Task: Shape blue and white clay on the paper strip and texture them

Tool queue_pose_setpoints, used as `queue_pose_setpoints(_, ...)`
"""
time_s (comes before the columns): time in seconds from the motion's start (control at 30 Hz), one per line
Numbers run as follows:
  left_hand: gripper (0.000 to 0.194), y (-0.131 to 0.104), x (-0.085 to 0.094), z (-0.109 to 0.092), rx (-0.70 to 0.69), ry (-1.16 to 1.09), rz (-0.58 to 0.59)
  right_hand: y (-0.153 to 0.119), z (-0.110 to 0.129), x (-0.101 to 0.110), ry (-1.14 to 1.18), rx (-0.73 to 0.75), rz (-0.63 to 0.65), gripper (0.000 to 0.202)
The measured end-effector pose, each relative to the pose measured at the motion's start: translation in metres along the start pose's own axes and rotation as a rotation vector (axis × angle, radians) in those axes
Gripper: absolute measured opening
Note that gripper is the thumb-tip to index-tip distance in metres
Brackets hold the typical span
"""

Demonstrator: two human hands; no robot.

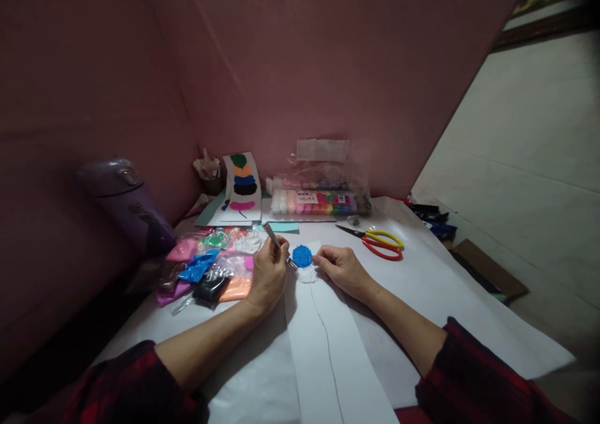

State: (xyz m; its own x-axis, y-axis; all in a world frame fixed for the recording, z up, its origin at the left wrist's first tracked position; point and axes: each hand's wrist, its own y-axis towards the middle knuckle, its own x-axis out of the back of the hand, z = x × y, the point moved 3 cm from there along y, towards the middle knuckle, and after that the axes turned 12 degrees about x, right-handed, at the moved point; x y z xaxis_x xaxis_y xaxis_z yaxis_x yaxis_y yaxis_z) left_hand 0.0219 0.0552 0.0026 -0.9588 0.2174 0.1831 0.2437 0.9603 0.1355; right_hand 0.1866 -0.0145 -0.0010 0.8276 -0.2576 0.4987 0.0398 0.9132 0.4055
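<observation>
My left hand is closed around a slim pen-like tool with a pale handle. Its dark and shiny lower end reaches toward a round blue clay patch with a rough surface. White clay lies just below the blue, on a long white paper strip marked with a thin wavy line. On the other side, my right hand has thumb and forefinger pinched together at the blue patch's right edge. Whatever sits between those fingertips is too small to make out.
Clay packets in several colours lie left of my left hand. Scissors with yellow and red handles rest at right. Behind are a colour-swatched card, a bag of clay and a stick holder. A purple bottle stands far left.
</observation>
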Motion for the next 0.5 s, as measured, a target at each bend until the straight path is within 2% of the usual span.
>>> queue_pose_setpoints(0.33, 0.015, -0.004, 0.0054, -0.0065, -0.072, -0.123, -0.089, -0.0003, 0.0015, 0.0002, 0.007, -0.001, 0.002, 0.029)
queue_pose_setpoints(0.5, 0.022, -0.006, 0.0011, -0.0076, 0.003, -0.211, -0.013, 0.0, 0.0029, 0.0003, 0.008, 0.004, 0.003, 0.029)
